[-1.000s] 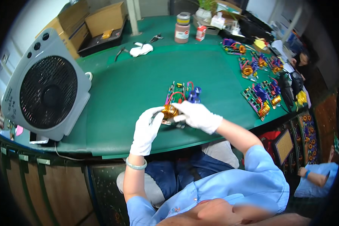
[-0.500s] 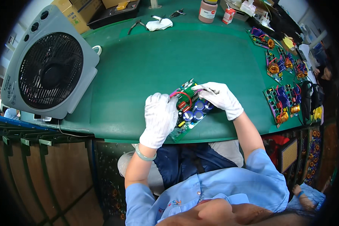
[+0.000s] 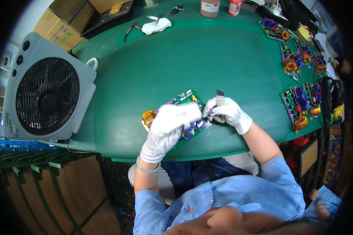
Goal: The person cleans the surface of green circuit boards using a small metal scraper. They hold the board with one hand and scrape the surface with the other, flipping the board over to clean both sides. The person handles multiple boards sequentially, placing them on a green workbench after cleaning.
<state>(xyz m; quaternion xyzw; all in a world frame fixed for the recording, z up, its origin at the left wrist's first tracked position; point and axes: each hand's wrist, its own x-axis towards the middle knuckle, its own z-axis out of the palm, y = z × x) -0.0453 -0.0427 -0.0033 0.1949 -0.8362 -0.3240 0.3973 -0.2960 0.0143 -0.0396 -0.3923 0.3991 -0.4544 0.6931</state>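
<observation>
A green circuit board (image 3: 185, 95) lies on the table close in front of me. It carries a copper-wound coil (image 3: 148, 117) at its left end and blue round capacitors (image 3: 202, 124) near its right edge. My left hand (image 3: 168, 121), in a white glove, reaches over the board and hides its middle; motion smears its fingers. Just right of the board, my gloved right hand (image 3: 227, 112) pinches a flat strip (image 3: 220, 98) with a dark upper end and a silver-grey lower part. A small purple bit (image 3: 211, 111) shows at the right fingertips; I cannot tell what it belongs to.
A grey box fan (image 3: 49, 96) stands at the left. Several similar boards (image 3: 298, 103) with coils lie along the right side. At the back are pliers (image 3: 129, 31), a white cloth (image 3: 157, 26), a bottle (image 3: 210, 8), a small red-and-white carton (image 3: 234, 8) and cardboard boxes (image 3: 62, 31).
My right hand has come off the board and now holds up the flat strip. The board has turned, bringing its coil into sight. My left hand has swung across it.
</observation>
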